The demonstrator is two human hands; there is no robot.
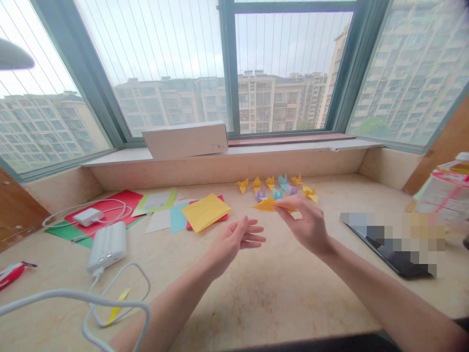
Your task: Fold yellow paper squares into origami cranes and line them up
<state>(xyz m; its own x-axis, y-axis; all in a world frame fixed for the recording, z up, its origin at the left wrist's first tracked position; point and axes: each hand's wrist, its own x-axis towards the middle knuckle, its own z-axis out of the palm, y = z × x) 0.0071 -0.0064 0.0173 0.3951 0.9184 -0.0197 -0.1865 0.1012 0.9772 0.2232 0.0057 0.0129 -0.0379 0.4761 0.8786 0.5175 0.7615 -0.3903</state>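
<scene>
My right hand pinches a folded piece of orange-yellow paper between thumb and fingers, above the stone counter. My left hand is held a little to the left of it, fingers stretched out and holding nothing. Just beyond the right hand stand several small folded paper cranes, among them a yellow crane, a blue crane and a purple crane. Left of the hands, a yellow paper sheet lies on top of a red one and a blue paper sheet.
A power bank with white cables and a charger on coloured paper lie at the left. A red object rests at the far left edge. A tablet-like dark device and a bottle occupy the right. A white box leans by the window.
</scene>
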